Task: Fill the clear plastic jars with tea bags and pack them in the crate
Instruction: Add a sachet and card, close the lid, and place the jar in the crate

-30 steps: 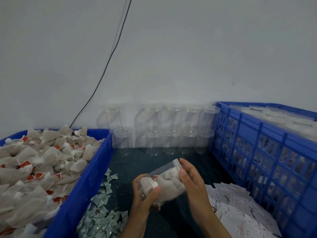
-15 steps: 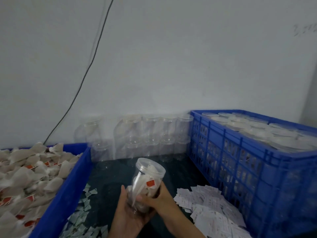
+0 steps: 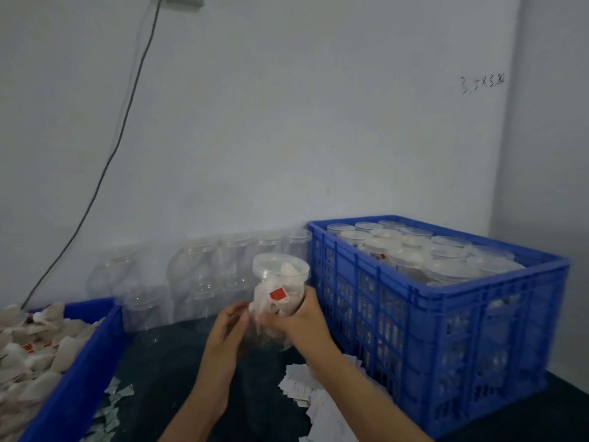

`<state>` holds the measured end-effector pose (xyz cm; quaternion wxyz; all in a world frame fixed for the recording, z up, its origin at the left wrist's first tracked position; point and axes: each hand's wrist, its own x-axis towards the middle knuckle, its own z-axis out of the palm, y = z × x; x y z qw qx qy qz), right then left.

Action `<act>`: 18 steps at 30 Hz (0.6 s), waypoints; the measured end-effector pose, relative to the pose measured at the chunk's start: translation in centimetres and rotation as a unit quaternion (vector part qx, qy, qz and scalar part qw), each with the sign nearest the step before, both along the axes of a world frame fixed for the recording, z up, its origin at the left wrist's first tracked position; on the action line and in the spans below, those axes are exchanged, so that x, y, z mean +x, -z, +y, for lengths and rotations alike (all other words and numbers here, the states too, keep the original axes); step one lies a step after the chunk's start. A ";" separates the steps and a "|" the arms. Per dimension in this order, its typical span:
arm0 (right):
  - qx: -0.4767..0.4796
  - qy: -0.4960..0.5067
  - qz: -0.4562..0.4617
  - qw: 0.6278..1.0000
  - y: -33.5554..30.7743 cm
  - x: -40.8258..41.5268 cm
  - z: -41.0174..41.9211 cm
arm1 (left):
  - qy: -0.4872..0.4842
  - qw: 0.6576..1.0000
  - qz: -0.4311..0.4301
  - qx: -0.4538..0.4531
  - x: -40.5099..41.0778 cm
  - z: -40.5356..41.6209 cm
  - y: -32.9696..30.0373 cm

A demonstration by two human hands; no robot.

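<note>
From the head view, a pale grey-blue wall meets a second wall in a corner at right, with a dark cable hanging down its left part and faint handwriting high on the right. Below lies a dark worktop. A row of empty clear jars, stacked two high, stands along the wall between two blue containers. On the left, a blue bin holds a heap of tea bags with red tags. On the right, the blue crate with latticed sides is nearly full of lidded jars standing upright in rows. Small greenish sachets lie scattered beside the bin, and white paper slips are piled in front of the crate. In the middle, a filled jar with its lid on is held upright above the worktop, just beside the crate's near-left corner; tea bags and one red tag show through its wall. The right hand grips it, fingers and thumb curled round the lower body. The left hand is at the jar's left side with fingers loosely bent toward it, and whether it grips or only touches the jar cannot be told through the blur.
</note>
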<state>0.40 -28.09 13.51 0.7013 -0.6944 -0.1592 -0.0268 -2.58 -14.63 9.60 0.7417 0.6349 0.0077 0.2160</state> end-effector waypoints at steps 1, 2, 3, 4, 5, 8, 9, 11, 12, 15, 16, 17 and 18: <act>0.001 0.017 -0.015 1.000 -1.1 0.3 -0.7 | 0.009 0.999 -0.024 0.027 0.1 -0.9 -1.2; -0.002 0.037 -0.031 0.999 -2.2 0.6 -1.5 | 0.017 0.997 -0.049 0.055 0.2 -1.9 -2.2; -0.008 0.058 -0.050 0.997 -3.4 0.9 -2.4 | 0.023 0.994 -0.069 0.086 0.5 -2.9 -3.3; -0.016 0.079 -0.070 0.994 -4.6 1.2 -3.4 | 0.031 0.990 -0.083 0.111 0.9 -4.0 -4.3; -0.022 0.096 -0.087 0.991 -5.8 1.5 -4.4 | 0.040 0.987 -0.093 0.126 1.4 -5.0 -5.2; -0.023 0.123 -0.129 0.984 -8.8 2.3 -7.5 | 0.083 0.983 -0.101 0.130 3.2 -8.3 -7.9; -0.024 0.135 -0.143 0.980 -9.6 2.6 -8.6 | 0.095 0.981 -0.101 0.132 3.9 -9.4 -8.7; -0.036 0.159 -0.153 0.975 -11.1 3.5 -10.5 | 0.117 0.978 -0.098 0.145 5.2 -11.4 -9.9; -0.045 0.168 -0.148 0.974 -11.7 4.0 -11.4 | 0.126 0.975 -0.093 0.155 5.9 -12.2 -10.4; -0.097 0.178 -0.103 0.974 -12.8 5.5 -14.3 | 0.151 0.968 -0.067 0.190 7.7 -14.3 -10.9; -0.112 0.177 -0.083 0.974 -12.9 6.0 -15.3 | 0.159 0.964 -0.059 0.203 8.2 -14.8 -10.9; -0.128 0.176 -0.062 0.974 -12.8 6.3 -16.2 | 0.166 0.961 -0.053 0.215 8.6 -15.4 -10.7; -0.146 0.178 -0.043 0.972 -12.6 6.6 -17.1 | 0.173 0.958 -0.050 0.225 9.0 -15.9 -10.5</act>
